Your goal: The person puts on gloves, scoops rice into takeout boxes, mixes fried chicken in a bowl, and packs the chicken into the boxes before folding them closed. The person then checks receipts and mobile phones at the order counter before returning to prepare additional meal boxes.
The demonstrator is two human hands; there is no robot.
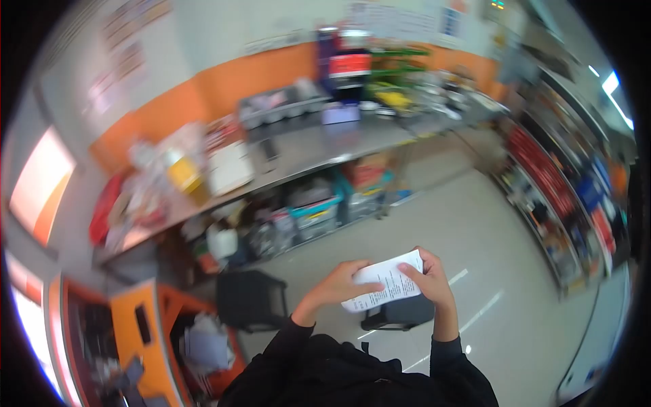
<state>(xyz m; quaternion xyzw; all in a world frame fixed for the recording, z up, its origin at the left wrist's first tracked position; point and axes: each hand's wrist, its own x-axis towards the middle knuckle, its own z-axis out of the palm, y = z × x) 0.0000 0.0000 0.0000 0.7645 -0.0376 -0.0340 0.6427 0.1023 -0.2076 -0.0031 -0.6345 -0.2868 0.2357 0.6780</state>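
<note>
A white printed paper slip [390, 277], like a receipt, is held in front of my body between both hands. My left hand [341, 283] grips its left edge, thumb lying over the printed side. On the opposite edge, my right hand [430, 277] pinches the slip with the thumb on top and fingers behind. Lines of dark text show on the slip, too small to read. Beneath the paper, a dark stool [400, 313] stands on the floor, partly covered by it.
A metal table [298, 159] along the wall bears a grey divided bin [281, 105], a white box lid [230, 167] and plastic bags. Another black stool [251, 298] stands left, near an orange cabinet [146, 339]. Shelves [542, 169] stand right.
</note>
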